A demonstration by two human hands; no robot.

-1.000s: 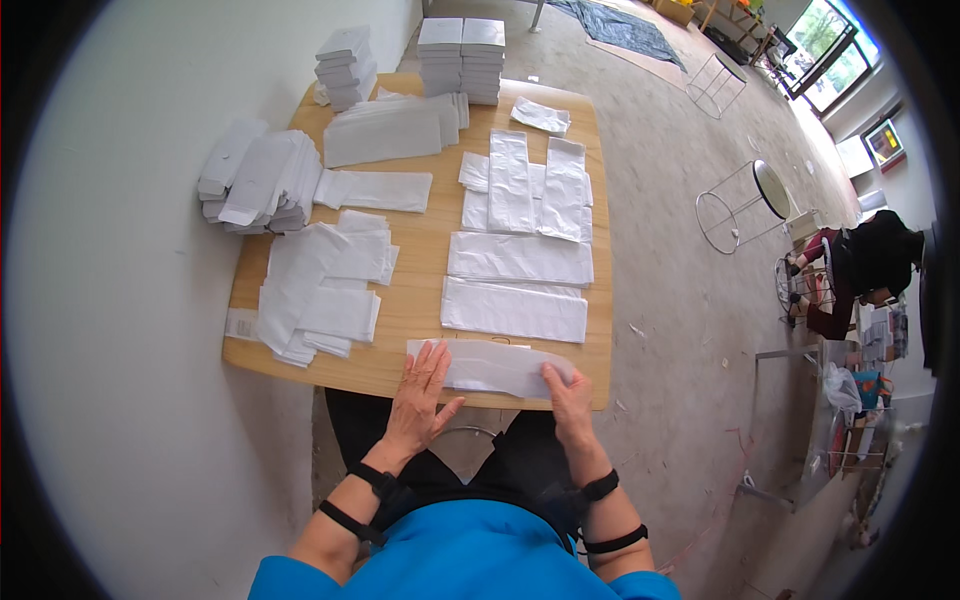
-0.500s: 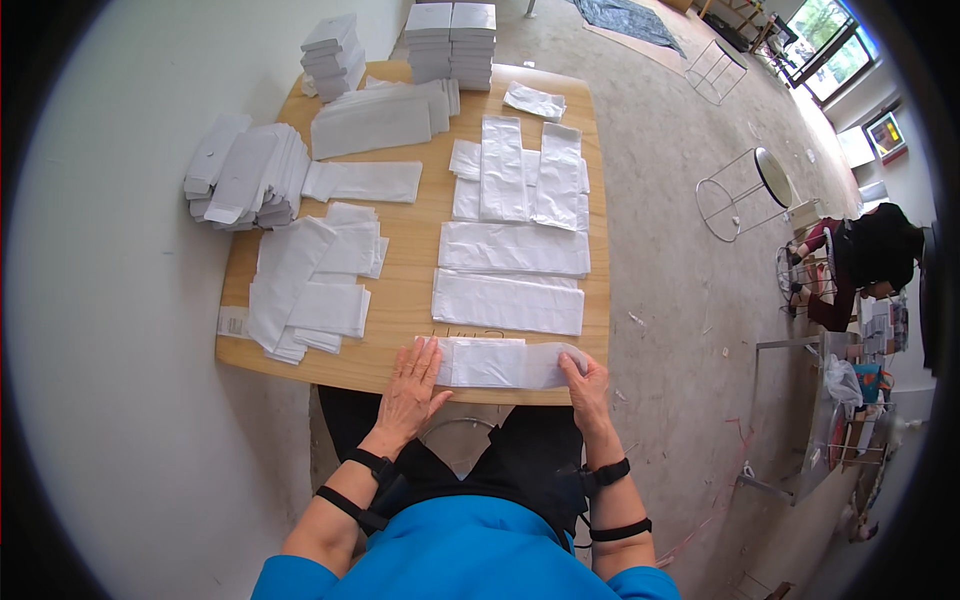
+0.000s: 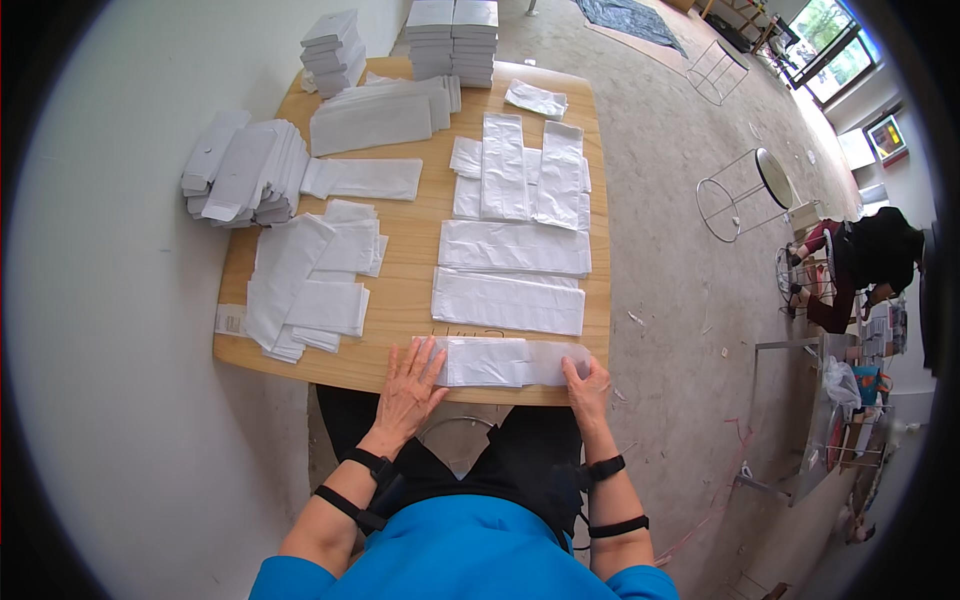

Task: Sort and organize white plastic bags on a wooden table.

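Note:
Near the table's front edge lies a folded white packet [image 3: 487,361] on a longer strip of thin translucent paper [image 3: 545,362], which sticks out past both its ends. My left hand [image 3: 408,378] rests flat with spread fingers on the strip's left end, beside the packet. At the other end, my right hand [image 3: 588,388] has bent fingers closed at the translucent paper; the exact grip is partly hidden. Just beyond are flat white packets [image 3: 508,302] laid in rows, with two upright packets [image 3: 503,168] crossing over others.
Loose white packets [image 3: 290,280] fan out on the left of the wooden table [image 3: 405,290]. White boxes [image 3: 255,170] pile against the wall, and box stacks [image 3: 432,40] stand at the far edge. A stool [image 3: 770,178] and a seated person [image 3: 870,255] are off to the right.
The right end of the translucent paper, lifted and curled before, now lies flatter on the table. My right hand has shifted slightly; my left hand stays nearly in place with its fingers spread.

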